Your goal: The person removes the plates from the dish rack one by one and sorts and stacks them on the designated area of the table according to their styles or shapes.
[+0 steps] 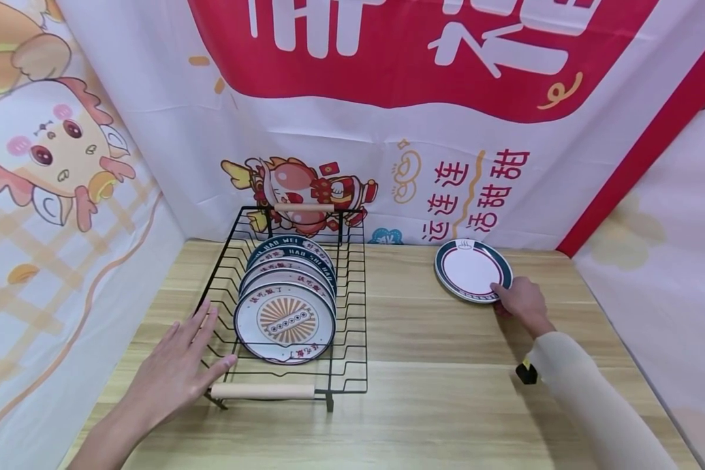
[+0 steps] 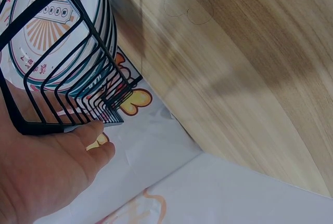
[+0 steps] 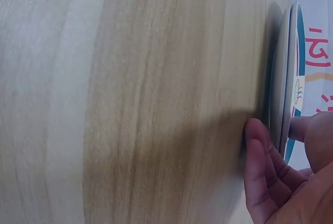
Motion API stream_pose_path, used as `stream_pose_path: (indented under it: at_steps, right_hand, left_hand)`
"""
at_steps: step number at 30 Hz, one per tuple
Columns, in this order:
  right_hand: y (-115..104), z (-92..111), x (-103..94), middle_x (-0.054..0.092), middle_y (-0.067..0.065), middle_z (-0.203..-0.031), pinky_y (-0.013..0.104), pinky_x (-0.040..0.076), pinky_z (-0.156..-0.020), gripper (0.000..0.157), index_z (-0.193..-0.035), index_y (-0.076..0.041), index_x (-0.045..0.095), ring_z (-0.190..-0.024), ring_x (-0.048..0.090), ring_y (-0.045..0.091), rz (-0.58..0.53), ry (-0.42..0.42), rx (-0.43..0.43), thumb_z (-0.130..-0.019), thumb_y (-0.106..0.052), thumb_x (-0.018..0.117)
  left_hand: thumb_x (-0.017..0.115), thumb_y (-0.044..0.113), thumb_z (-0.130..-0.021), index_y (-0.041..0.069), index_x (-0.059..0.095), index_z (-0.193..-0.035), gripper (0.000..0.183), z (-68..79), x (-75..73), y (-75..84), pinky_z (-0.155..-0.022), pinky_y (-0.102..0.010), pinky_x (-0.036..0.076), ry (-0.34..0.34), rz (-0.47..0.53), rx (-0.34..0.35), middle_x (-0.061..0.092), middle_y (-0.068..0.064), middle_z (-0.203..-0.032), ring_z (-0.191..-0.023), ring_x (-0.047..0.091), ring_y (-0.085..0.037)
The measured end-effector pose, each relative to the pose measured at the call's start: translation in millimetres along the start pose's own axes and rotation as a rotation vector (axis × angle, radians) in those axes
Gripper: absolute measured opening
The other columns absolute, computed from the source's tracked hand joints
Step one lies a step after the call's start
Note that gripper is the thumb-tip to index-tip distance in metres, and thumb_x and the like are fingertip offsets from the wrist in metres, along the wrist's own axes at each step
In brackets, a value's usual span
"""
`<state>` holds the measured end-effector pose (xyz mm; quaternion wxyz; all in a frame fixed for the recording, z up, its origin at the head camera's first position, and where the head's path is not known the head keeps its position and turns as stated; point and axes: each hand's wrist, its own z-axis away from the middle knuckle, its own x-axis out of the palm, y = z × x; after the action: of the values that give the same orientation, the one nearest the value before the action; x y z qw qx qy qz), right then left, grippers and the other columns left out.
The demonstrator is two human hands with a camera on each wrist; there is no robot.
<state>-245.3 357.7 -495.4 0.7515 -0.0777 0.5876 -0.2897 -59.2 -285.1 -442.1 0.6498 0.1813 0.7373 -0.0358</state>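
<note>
In the head view my left hand [image 1: 173, 365] rests against the near left corner of a black wire dish rack [image 1: 349, 346], fingers stretched along its side and the thumb by the front wooden handle. The left wrist view shows this hand [image 2: 57, 167] against the rack's wires. Several patterned plates [image 1: 284, 323] lean in a row inside the rack. To the right, my right hand [image 1: 523, 303] pinches the near right rim of a white plate [image 1: 470, 271] with a green-and-red border, thumb on top. Two stacked rims [image 3: 285, 78] show in the right wrist view, with fingers under the edge.
The wooden table [image 1: 423, 391] runs back to a printed cloth [image 1: 352, 124] hanging behind it. More printed cloth [image 1: 53, 274] borders the left side. A small black object [image 1: 526, 372] shows at the right sleeve's cuff.
</note>
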Motion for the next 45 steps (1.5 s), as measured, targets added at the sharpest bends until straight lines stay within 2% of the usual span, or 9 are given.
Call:
stream_pose_path:
  at_steps: [14,19,23,26,29,30,36,42,45]
  right_hand:
    - [0.0,0.1,-10.4,0.072,0.009,-0.072,0.030,0.043,-0.056,0.053,-0.093,0.002,0.069,-0.066,0.065,0.021,0.078,-0.021,-0.027,-0.110,-0.044,0.049]
    - [-2.9,1.4,-19.3,0.063,0.013,-0.075,0.035,0.044,-0.055,0.054,-0.096,0.003,0.062,-0.070,0.060,0.028,0.184,0.069,-0.042,-0.110,-0.046,0.045]
    - [-14.2,4.3,-30.3,0.064,0.026,-0.093,0.043,0.050,-0.057,0.057,-0.105,0.008,0.063,-0.081,0.062,0.038,0.249,0.199,-0.121,-0.110,-0.046,0.046]
    - [-30.6,9.2,-37.1,0.068,0.027,-0.100,0.045,0.051,-0.057,0.057,-0.111,0.008,0.068,-0.084,0.064,0.040,0.269,0.277,-0.200,-0.109,-0.046,0.048]
    - [-52.0,18.0,-42.1,0.071,0.024,-0.096,0.042,0.050,-0.055,0.056,-0.112,0.005,0.072,-0.080,0.063,0.037,0.261,0.315,-0.266,-0.108,-0.046,0.051]
    - [-60.0,21.6,-43.5,0.071,0.022,-0.093,0.040,0.049,-0.054,0.055,-0.112,0.004,0.073,-0.079,0.062,0.036,0.257,0.319,-0.280,-0.108,-0.046,0.052]
    - [-110.0,51.8,-51.8,0.076,0.023,-0.106,0.043,0.055,-0.056,0.052,-0.121,0.000,0.074,-0.086,0.069,0.038,0.271,0.317,-0.398,-0.106,-0.047,0.057]
    - [-157.1,86.2,-50.1,0.079,0.020,-0.110,0.051,0.061,-0.066,0.052,-0.126,-0.001,0.073,-0.093,0.075,0.039,0.264,0.340,-0.577,-0.105,-0.048,0.061]
    - [-178.7,100.8,-45.3,0.080,0.017,-0.107,0.049,0.063,-0.070,0.050,-0.124,-0.002,0.072,-0.089,0.077,0.035,0.264,0.348,-0.657,-0.104,-0.047,0.064]
  left_hand:
    - [0.057,0.057,-0.105,-0.002,0.015,-0.168,0.095,-3.1,-0.3,1.0,-0.131,-0.038,-0.012,-0.016,0.000,0.001,0.010,-0.024,-0.175,-0.152,0.028,-0.055]
    - [0.057,0.057,-0.105,-0.001,0.015,-0.168,0.095,-3.3,-1.3,0.4,-0.130,-0.035,-0.012,0.001,-0.009,0.007,0.009,-0.021,-0.176,-0.153,0.028,-0.053]
    - [0.058,0.057,-0.105,0.000,0.015,-0.168,0.096,-3.4,-1.8,0.0,-0.130,-0.034,-0.012,0.011,-0.013,0.012,0.009,-0.020,-0.176,-0.153,0.028,-0.053]
    - [0.058,0.057,-0.104,0.000,0.015,-0.168,0.096,-3.2,-2.0,0.3,-0.130,-0.033,-0.012,0.011,-0.010,0.011,0.009,-0.020,-0.176,-0.153,0.028,-0.052]
    - [0.058,0.057,-0.104,0.000,0.016,-0.168,0.096,-2.4,-1.7,0.5,-0.130,-0.032,-0.013,0.010,-0.008,0.009,0.009,-0.020,-0.176,-0.153,0.028,-0.052]
    - [0.058,0.057,-0.104,-0.001,0.016,-0.168,0.095,-2.0,-1.9,0.7,-0.129,-0.032,-0.013,0.010,-0.008,0.007,0.010,-0.020,-0.176,-0.153,0.029,-0.052]
    - [0.058,0.057,-0.104,0.000,0.015,-0.168,0.096,-1.3,-0.4,-0.3,-0.129,-0.032,-0.013,0.009,-0.008,0.008,0.008,-0.019,-0.176,-0.153,0.029,-0.053]
    - [0.058,0.056,-0.104,0.001,0.013,-0.169,0.096,-1.4,0.8,-0.8,-0.129,-0.034,-0.014,0.000,-0.007,0.008,0.007,-0.020,-0.176,-0.153,0.028,-0.053]
    - [0.058,0.057,-0.104,0.001,0.013,-0.169,0.096,-1.0,1.2,-0.4,-0.129,-0.035,-0.014,-0.004,-0.004,0.004,0.007,-0.019,-0.176,-0.153,0.028,-0.053]
